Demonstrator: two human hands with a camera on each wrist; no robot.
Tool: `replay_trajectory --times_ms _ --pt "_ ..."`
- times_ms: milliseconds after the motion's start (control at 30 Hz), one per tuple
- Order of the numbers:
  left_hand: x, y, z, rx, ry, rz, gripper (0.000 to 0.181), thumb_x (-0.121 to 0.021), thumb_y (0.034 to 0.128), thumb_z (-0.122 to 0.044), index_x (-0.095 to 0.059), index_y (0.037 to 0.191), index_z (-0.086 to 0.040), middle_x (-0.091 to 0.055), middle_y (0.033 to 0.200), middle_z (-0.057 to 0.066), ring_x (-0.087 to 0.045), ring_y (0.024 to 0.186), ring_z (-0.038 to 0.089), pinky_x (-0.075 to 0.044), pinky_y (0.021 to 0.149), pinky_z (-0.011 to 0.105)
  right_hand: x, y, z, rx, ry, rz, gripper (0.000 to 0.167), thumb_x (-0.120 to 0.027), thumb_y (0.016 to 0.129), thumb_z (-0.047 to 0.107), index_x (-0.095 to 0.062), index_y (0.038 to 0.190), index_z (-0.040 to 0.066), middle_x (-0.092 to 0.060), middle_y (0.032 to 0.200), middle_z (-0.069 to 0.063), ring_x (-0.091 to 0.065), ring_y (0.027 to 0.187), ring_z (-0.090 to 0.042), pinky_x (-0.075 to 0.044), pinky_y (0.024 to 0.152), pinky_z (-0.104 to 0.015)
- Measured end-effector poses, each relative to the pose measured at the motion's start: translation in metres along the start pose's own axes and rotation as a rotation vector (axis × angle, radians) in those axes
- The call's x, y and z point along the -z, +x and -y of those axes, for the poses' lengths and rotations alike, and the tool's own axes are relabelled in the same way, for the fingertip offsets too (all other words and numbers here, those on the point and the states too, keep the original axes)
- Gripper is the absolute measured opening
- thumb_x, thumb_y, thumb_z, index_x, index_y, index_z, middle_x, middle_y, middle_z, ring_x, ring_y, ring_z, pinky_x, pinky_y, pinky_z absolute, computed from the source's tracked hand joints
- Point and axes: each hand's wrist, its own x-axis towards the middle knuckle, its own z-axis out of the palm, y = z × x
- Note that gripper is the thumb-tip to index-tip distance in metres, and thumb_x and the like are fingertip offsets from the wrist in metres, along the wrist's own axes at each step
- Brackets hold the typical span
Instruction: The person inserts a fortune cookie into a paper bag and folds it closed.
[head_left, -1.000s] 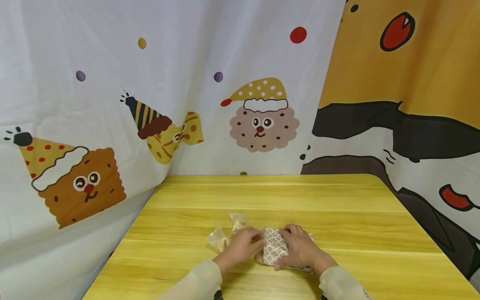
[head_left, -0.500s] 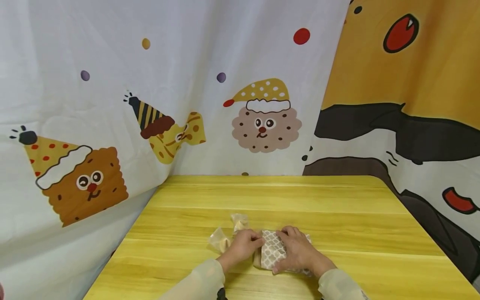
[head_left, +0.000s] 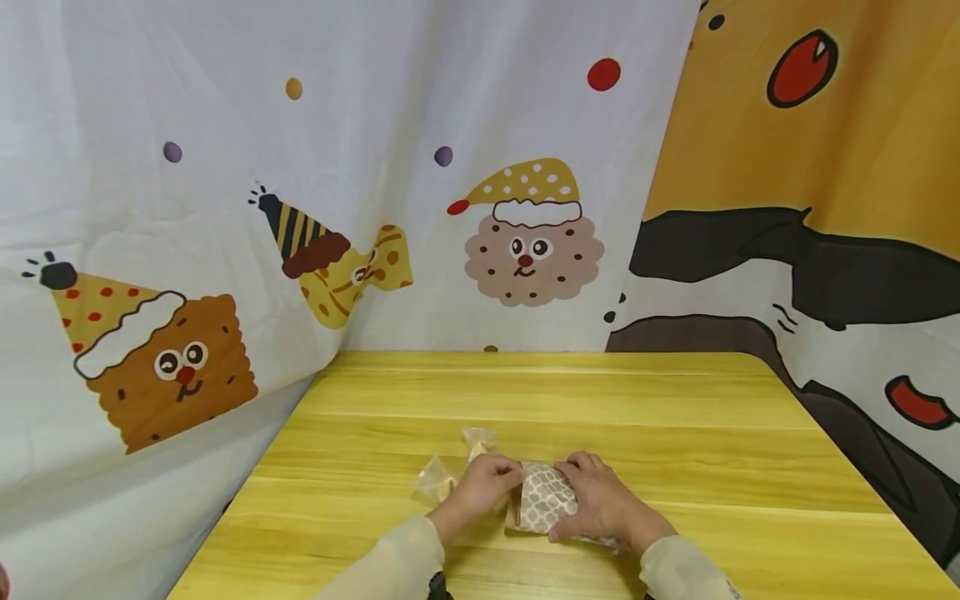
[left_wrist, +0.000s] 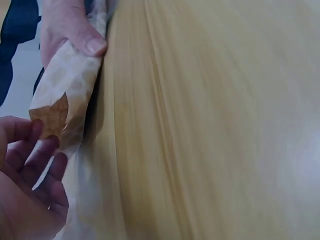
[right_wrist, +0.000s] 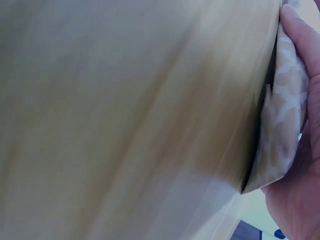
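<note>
A flat packet in white and beige lattice-patterned paper point(head_left: 547, 498) lies on the table between both hands. My right hand point(head_left: 603, 504) grips it from the right, with the thumb along the near edge and the fingers at the far side. At its upper left corner, the bent fingertips of my left hand point(head_left: 480, 492) pinch the edge. Plain brown material point(left_wrist: 54, 117) shows at this end in the left wrist view, by the fingertips. The right wrist view has the patterned side point(right_wrist: 282, 115) against the right palm. What the packet contains is hidden.
Left of the packet lie two small clear plastic bags point(head_left: 435, 482) with pale contents, partly behind the left hand. The wooden table point(head_left: 675, 417) reaches back to a hanging cloth point(head_left: 405, 100) printed with cartoon figures.
My left fingertips have moved slightly left and up at the packet's left end. The patterned paper there now bulges and looks less flat. My right hand stays in place.
</note>
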Motion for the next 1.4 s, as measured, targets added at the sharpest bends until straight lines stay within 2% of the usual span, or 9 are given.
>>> replay_trajectory --times_ms 67,233,300,367,600,800,1000,1267,1400 --pt "0.002 0.000 0.000 -0.076 0.177 0.030 0.012 -0.066 0.0947 -0.010 -0.077 0.093 -0.006 -0.071 0.099 0.003 -0.062 0.089 0.014 -0.052 0.079 0.033 0.000 0.000 -0.002 0.003 0.000 -0.008 0.108 -0.079 0.063 0.071 -0.051 0.140 0.001 -0.047 0.128 -0.011 -0.043 0.119 -0.032 -0.038 0.099 -0.057" --pt "0.007 -0.001 0.002 -0.295 0.720 0.120 0.008 -0.075 0.0847 -0.015 -0.075 0.089 -0.008 -0.071 0.098 -0.001 -0.061 0.085 0.010 -0.049 0.078 0.027 0.001 -0.002 -0.005 0.002 0.000 -0.014 0.107 -0.079 0.063 0.071 -0.052 0.140 0.001 -0.048 0.126 -0.010 -0.044 0.118 -0.031 -0.038 0.098 -0.057" --pt "0.008 -0.002 0.002 -0.356 0.844 0.150 0.014 -0.079 0.0810 -0.021 -0.074 0.086 -0.009 -0.071 0.100 0.000 -0.063 0.088 0.013 -0.049 0.082 0.029 0.001 -0.002 -0.005 0.000 0.000 -0.014 0.107 -0.080 0.063 0.070 -0.052 0.140 0.001 -0.048 0.126 -0.010 -0.044 0.117 -0.031 -0.038 0.098 -0.057" --pt "0.009 -0.003 0.001 -0.385 0.891 0.166 0.018 -0.081 0.0784 -0.024 -0.074 0.087 -0.009 -0.071 0.106 0.002 -0.064 0.094 0.016 -0.048 0.087 0.031 0.001 -0.002 -0.005 0.002 0.002 -0.013 0.106 -0.080 0.064 0.070 -0.052 0.140 0.001 -0.047 0.126 -0.010 -0.044 0.117 -0.032 -0.038 0.098 -0.057" --pt "0.015 -0.005 -0.003 -0.350 0.719 0.142 0.013 -0.077 0.0836 -0.018 -0.073 0.090 -0.007 -0.069 0.093 0.001 -0.059 0.085 0.012 -0.049 0.079 0.028 -0.001 -0.002 -0.005 -0.007 -0.003 -0.013 0.108 -0.080 0.062 0.070 -0.052 0.140 0.001 -0.047 0.126 -0.010 -0.044 0.118 -0.032 -0.039 0.098 -0.056" --pt "0.032 -0.006 -0.004 -0.198 0.573 0.059 0.028 -0.069 0.0942 -0.018 -0.069 0.120 -0.005 -0.065 0.123 0.006 -0.059 0.115 0.025 -0.049 0.097 0.043 -0.001 -0.002 -0.004 -0.008 -0.013 -0.008 0.109 -0.078 0.063 0.073 -0.051 0.140 0.001 -0.047 0.128 -0.010 -0.043 0.118 -0.031 -0.039 0.099 -0.056" --pt "0.057 0.000 0.000 -0.144 0.452 -0.065 0.031 -0.067 0.0963 -0.018 -0.067 0.123 -0.002 -0.063 0.126 0.013 -0.059 0.112 0.034 -0.051 0.089 0.050 0.001 -0.003 -0.001 0.016 -0.005 -0.006 0.107 -0.079 0.064 0.070 -0.051 0.140 0.000 -0.047 0.128 -0.013 -0.044 0.118 -0.033 -0.039 0.098 -0.057" --pt "0.076 0.007 0.012 -0.045 0.372 -0.159 0.031 -0.066 0.0967 -0.016 -0.066 0.124 -0.001 -0.063 0.123 0.014 -0.058 0.110 0.034 -0.051 0.088 0.048 0.002 -0.004 -0.002 0.014 0.003 -0.005 0.107 -0.078 0.065 0.071 -0.051 0.141 0.001 -0.047 0.130 -0.012 -0.044 0.118 -0.033 -0.039 0.098 -0.058" --pt "0.084 0.007 0.018 -0.025 0.361 -0.185 0.032 -0.067 0.0959 -0.016 -0.066 0.123 0.001 -0.064 0.122 0.016 -0.059 0.110 0.037 -0.051 0.089 0.051 0.000 -0.002 -0.004 0.010 -0.009 -0.008 0.107 -0.077 0.065 0.073 -0.051 0.141 0.001 -0.047 0.130 -0.013 -0.044 0.119 -0.033 -0.039 0.098 -0.058"
